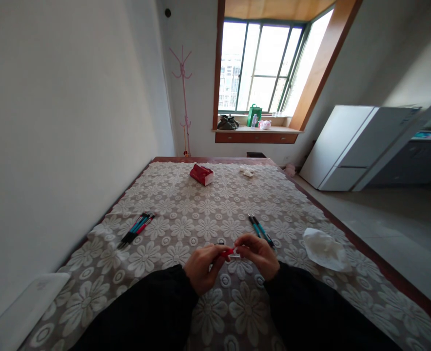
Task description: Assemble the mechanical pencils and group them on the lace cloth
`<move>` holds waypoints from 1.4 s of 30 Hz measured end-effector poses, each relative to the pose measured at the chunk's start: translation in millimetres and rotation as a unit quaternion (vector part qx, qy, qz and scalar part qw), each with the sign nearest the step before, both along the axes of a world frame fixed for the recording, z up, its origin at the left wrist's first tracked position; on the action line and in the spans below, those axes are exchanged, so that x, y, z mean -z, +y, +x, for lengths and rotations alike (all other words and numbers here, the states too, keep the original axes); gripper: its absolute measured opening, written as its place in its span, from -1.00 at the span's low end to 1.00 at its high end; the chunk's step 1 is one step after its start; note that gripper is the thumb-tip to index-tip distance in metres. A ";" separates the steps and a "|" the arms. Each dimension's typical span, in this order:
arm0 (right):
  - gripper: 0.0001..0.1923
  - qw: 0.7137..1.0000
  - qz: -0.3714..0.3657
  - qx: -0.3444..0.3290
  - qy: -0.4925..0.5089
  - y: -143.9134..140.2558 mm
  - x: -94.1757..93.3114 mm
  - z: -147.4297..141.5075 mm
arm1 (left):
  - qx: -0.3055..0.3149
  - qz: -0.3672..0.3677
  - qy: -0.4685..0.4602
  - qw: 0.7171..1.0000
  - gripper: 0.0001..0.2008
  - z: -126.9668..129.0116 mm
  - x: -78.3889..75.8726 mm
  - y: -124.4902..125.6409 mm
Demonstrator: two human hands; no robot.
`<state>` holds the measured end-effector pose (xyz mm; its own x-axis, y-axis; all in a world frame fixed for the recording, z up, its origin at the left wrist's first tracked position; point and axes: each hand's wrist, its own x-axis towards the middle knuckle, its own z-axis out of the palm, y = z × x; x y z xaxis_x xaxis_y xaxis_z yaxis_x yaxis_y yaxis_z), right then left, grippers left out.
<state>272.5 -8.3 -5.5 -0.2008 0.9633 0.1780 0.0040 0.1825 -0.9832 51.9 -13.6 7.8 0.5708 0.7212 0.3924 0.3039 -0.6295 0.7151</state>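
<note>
Red pen point(227, 252) pinched between my hands, low over flowered lace tablecloth point(186, 214). My left hand point(202, 267) grips red barrel; my right hand point(261, 254) grasps pale end. Two teal pens point(260, 230) just beyond right hand. Crumpled white tissue point(324, 249) further right. Bundle of pens point(136, 229) well apart on left. Red tissue pack point(201, 174) at far end.

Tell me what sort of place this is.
Probably a room in a flat. A table under a lace flower cloth stands by a window, a pink coat stand is in the corner, and a white fridge is off to the right.
</note>
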 end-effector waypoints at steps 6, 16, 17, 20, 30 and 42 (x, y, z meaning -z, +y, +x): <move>-0.83 0.984 0.134 0.029 -0.114 -7.0 -13.7 -7.1 | -0.016 0.005 0.008 1.000 -0.75 0.0 2.4 0.8; -0.80 0.936 0.223 0.051 -0.269 0.4 -3.7 3.6 | -0.039 -0.004 -0.050 0.998 -0.85 -0.9 2.1 -0.3; -0.80 0.923 0.231 0.046 -0.305 2.6 0.3 5.4 | -0.037 0.000 -0.050 0.998 -0.85 -0.8 2.5 -0.1; -0.77 0.895 0.215 0.025 -0.391 7.7 9.3 8.5 | -0.037 0.026 -0.034 0.998 -0.86 -0.3 4.6 1.0; -0.90 0.894 0.165 0.042 -0.414 9.5 8.4 3.3 | -0.027 0.051 -0.005 0.998 -0.86 0.7 9.3 3.2; -0.79 0.994 0.078 0.040 -0.065 -8.2 -10.2 -7.5 | -0.017 0.024 0.008 1.000 -0.88 1.0 3.9 2.5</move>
<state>265.0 -16.5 4.7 -0.1549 0.9397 0.3049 0.1498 0.3274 -0.9329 52.8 -11.1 4.0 0.5524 0.7212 0.4181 0.3375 -0.6521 0.6789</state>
